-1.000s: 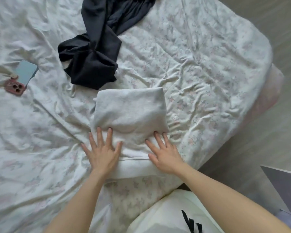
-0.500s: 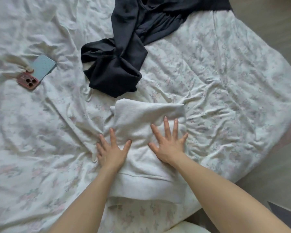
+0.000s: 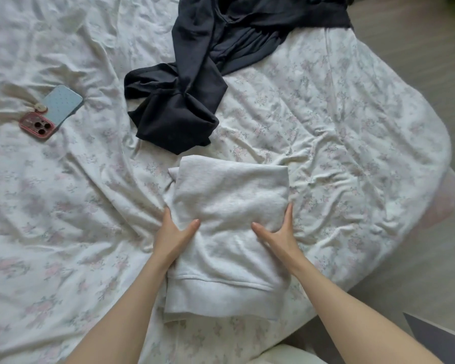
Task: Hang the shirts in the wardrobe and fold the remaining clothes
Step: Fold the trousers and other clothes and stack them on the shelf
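Note:
A folded pale grey sweatshirt point(image 3: 229, 206) lies on the floral bed sheet point(image 3: 339, 143), its ribbed hem toward me. My left hand point(image 3: 172, 233) grips its left edge, thumb on top and fingers tucked under the side. On the opposite edge my right hand point(image 3: 280, 233) holds it the same way. A crumpled black garment point(image 3: 184, 106) lies just beyond the sweatshirt, stretching to the bed's far edge.
A phone point(image 3: 54, 111) in a pale blue and pink case lies on the sheet at the left. The bed's rounded corner point(image 3: 436, 195) drops off at the right to a wooden floor point(image 3: 431, 258). A grey panel point(image 3: 441, 337) juts in at the bottom right.
My hands were flat on top of the sweatshirt, pressing it. They have slid outward and now clasp its left and right edges. The view has shifted closer to the bed.

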Available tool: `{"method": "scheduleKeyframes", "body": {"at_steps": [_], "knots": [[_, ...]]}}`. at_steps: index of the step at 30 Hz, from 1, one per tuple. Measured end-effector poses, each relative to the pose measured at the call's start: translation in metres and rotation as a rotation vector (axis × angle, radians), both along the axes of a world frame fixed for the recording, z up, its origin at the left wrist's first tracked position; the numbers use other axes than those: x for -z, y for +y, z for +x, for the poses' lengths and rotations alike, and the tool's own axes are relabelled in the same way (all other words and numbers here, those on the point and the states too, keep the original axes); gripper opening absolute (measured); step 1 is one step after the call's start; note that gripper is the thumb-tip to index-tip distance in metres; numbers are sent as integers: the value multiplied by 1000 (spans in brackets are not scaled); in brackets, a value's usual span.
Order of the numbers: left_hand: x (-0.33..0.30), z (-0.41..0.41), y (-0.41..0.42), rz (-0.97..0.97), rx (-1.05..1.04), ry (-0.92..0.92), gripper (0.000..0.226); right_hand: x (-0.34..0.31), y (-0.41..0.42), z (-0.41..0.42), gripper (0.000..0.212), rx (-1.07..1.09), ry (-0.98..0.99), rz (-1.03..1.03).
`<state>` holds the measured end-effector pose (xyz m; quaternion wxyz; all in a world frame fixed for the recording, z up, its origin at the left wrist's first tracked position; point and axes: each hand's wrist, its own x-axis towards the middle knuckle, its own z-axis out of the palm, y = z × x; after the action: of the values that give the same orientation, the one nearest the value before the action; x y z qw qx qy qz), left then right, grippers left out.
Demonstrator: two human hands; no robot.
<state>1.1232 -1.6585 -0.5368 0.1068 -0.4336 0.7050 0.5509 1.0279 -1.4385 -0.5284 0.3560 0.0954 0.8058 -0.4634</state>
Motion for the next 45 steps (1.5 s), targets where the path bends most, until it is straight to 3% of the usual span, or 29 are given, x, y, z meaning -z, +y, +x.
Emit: {"method": "scheduleKeyframes", "body": {"at_steps": [3, 7, 16, 22, 27, 33, 45], "knots": [[-13, 0, 21, -244, 6, -13, 59, -9, 2, 3, 112, 29, 46, 13], [-48, 6, 47, -437, 49, -8, 62, -39, 2, 16, 102, 41, 173, 8], [-153, -56, 111, -512, 132, 222, 62, -141, 73, -16, 98, 194, 371, -66], [-210, -112, 231, -515, 343, 464, 62, -207, 202, -26, 96, 484, 560, -33], [-239, -134, 380, -378, 599, 691, 61, -239, 343, 13, 92, 788, 673, 120], [-262, -116, 537, -155, 984, 835, 56, -258, 473, 95, 89, 1167, 793, 291], [-310, -13, 727, 274, 1667, 1013, 61, -307, 553, 283, 85, 1799, 859, 626]]}}
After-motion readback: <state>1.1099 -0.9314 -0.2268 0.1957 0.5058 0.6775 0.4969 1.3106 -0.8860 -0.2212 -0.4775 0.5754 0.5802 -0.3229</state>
